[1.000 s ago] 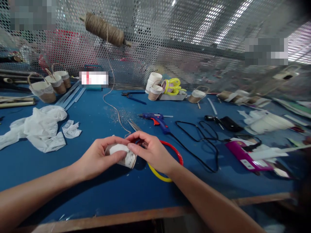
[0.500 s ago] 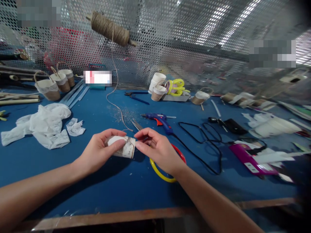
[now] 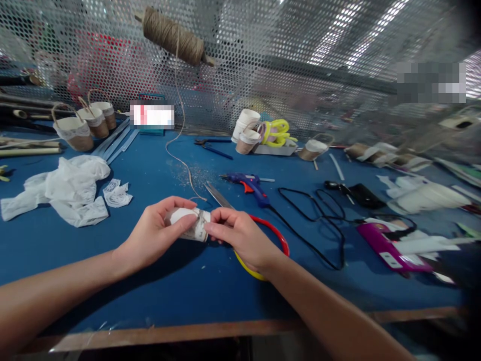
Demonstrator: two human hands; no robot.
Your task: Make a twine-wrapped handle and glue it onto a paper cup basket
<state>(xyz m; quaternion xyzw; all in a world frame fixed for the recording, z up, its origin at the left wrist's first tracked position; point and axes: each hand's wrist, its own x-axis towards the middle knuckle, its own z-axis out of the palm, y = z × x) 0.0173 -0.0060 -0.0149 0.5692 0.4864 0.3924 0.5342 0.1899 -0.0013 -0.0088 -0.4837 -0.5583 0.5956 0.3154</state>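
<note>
My left hand (image 3: 160, 228) is closed around a small white paper cup (image 3: 197, 229), which lies on its side just over the table, with thin brown twine across it. At the cup's right end, the thumb and fingers of my right hand (image 3: 240, 234) pinch together on its edge; the fingertips partly hide that spot. Under the right hand lie scissors (image 3: 221, 195) with red and yellow handles, their blades pointing up and left. A strand of twine (image 3: 182, 163) comes down from the twine spool (image 3: 173, 36) and ends just beyond the cup.
Beyond the scissors lies a blue glue gun (image 3: 248, 184), its black cord running right to a purple power strip (image 3: 393, 248). White lace (image 3: 71, 185) is heaped at left. Small handled cups (image 3: 77, 135) stand behind it. Pliers (image 3: 216, 148) lie near the mesh wall (image 3: 233, 60).
My right hand has moved slightly left, and its fingers have closed onto the cup's right edge. More of the scissor blades shows. The whole view has shifted a little.
</note>
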